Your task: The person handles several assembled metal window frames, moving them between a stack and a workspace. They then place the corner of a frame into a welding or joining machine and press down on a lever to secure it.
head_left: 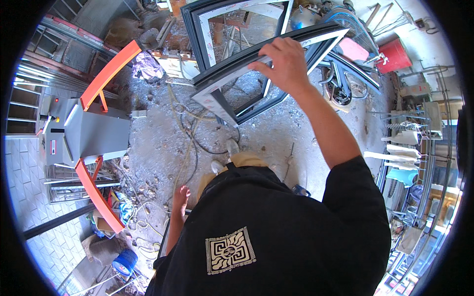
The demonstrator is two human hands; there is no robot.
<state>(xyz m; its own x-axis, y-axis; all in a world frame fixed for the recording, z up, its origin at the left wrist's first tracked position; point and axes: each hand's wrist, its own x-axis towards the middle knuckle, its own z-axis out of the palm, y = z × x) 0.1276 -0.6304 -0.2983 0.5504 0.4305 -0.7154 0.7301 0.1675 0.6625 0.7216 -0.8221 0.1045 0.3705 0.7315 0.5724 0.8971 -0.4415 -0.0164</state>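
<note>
My right hand [284, 64] reaches forward and is closed over the top edge of a dark grey window frame [224, 64]. White protective film covers parts of this frame, which stands tilted in front of me. Just behind it is a second dark frame [201, 34] with similar white film. My left hand [181, 198] hangs low beside my left hip, away from the frames. Its fingers look loosely extended, with nothing seen in them. Part of that arm is hidden by my black shirt.
A grey machine [101, 133] with orange curved arms [111, 74] stands at the left. Hoses and cables [192, 135] trail over the rough floor. More frame pieces [340, 79] and a red bucket [395, 56] are at the far right. Clothes hang at the right; a blue bucket [125, 261] sits near left.
</note>
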